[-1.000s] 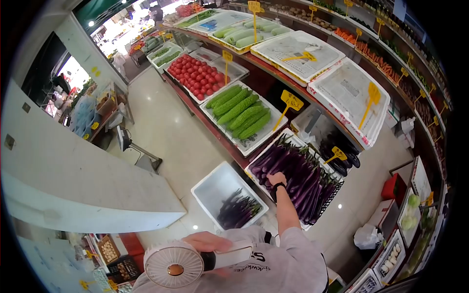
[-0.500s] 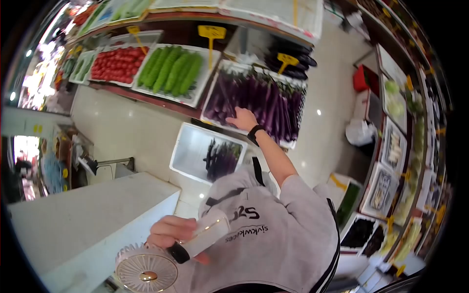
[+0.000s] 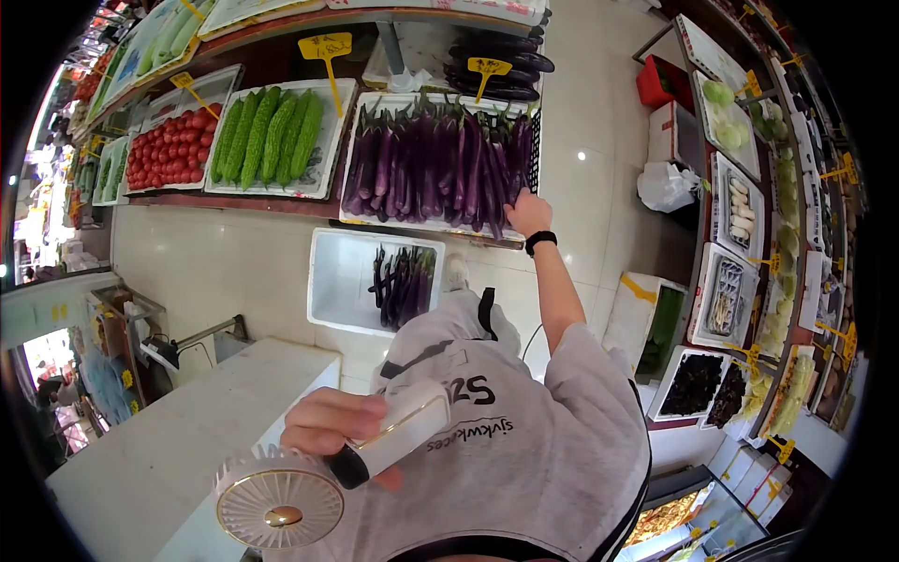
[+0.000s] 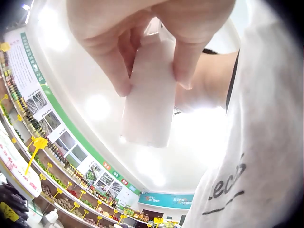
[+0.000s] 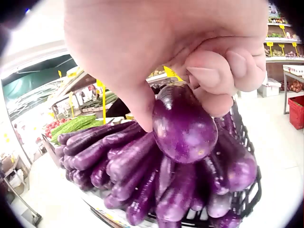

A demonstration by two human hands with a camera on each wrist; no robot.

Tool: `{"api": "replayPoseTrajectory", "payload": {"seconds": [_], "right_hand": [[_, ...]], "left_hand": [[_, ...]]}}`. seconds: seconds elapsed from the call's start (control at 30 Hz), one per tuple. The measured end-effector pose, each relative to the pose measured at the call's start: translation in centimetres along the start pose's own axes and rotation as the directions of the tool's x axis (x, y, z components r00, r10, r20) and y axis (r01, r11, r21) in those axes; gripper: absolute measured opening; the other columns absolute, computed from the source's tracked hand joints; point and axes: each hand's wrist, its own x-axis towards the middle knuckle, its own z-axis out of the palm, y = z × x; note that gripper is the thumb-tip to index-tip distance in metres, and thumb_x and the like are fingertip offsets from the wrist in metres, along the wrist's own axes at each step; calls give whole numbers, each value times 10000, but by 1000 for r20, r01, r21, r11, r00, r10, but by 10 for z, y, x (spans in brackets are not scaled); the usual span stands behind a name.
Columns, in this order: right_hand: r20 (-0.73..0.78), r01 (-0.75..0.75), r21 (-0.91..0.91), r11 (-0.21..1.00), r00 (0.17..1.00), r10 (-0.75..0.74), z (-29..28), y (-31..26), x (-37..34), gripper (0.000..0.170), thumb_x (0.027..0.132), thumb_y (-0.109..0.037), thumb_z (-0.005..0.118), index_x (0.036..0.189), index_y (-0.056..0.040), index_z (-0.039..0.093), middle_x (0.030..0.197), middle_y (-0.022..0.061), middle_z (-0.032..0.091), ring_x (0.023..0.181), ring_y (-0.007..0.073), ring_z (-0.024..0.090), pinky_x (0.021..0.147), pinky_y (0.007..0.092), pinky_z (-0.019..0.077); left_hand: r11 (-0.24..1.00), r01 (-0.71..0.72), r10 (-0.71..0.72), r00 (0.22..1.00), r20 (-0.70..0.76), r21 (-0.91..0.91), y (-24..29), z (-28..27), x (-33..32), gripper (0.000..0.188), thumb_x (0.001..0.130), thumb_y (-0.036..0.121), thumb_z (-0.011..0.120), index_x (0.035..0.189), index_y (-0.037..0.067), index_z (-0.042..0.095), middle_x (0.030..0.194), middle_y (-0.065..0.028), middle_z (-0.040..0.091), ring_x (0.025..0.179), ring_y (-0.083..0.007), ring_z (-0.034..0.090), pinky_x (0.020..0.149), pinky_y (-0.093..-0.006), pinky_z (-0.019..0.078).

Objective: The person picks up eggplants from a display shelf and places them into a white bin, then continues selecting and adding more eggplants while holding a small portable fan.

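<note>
At the right end of the long eggplants point(image 3: 421, 169), my right hand point(image 3: 531, 214) grips one eggplant point(image 5: 183, 126). In the right wrist view its rounded purple end points at the camera, thumb on one side and curled fingers on the other. More eggplants lie side by side beneath it in a white tray point(image 3: 375, 222). In front of my body, my left hand point(image 3: 328, 426) holds a white handheld fan point(image 3: 281, 510). Thumb and fingers pinch its pale handle point(image 4: 149, 95) from both sides in the left wrist view.
A white foam box point(image 3: 342, 276) with several eggplants stands on the floor before the stall. Bitter melons point(image 3: 267, 136) and tomatoes point(image 3: 173, 150) lie to the left. A pale counter point(image 3: 206, 421) stands at lower left; shelves of produce run along the right.
My right hand has moved from the left part of the eggplant tray to its right end. The head view has turned; the left hand keeps hold of the fan.
</note>
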Motion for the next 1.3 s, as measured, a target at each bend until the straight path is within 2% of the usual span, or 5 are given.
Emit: {"api": "replayPoseTrajectory", "payload": {"seconds": [0.2,0.6,0.73,1.13,1.3], "right_hand": [[72,105,-50,993,992,-102,32,15,15,465,797,-412,695,993,-8,575,861,185,690,837,356,681,722,461,547],[-175,-404,219,888,879,443,36,43,-1,450,857,-480,598,950,-41,626,892,196,694,833,369,683,716,478,546],[47,-420,155,894,907,418,51,52,0,470,859,-473,596,926,-16,684,927,214,689,877,401,669,765,492,536],[99,-667,425,612,706,701,41,34,11,553,751,-498,727,916,29,693,936,224,693,905,392,673,798,456,539],[-337,-453,601,659,604,722,59,34,18,556,730,-541,732,734,11,663,808,204,696,774,374,679,743,445,538]], "left_hand": [[999,51,-51,999,-19,18,-3,9,4,980,568,222,945,1345,44,376,1076,-137,525,957,-336,587,843,-370,537],[996,78,-76,995,-66,30,-8,17,11,941,481,120,966,1259,27,444,1042,-155,590,948,-335,646,788,-355,576],[987,163,-163,986,-32,-2,-5,21,19,935,480,99,962,1258,31,446,1057,-165,589,962,-338,642,798,-371,577],[984,179,-179,984,-22,-5,-7,24,20,910,492,77,953,1246,32,446,1053,-172,595,960,-347,641,823,-387,579],[979,204,-203,978,49,-18,-7,17,16,939,581,153,934,1338,61,387,1093,-137,532,1028,-343,584,895,-391,536]]}}
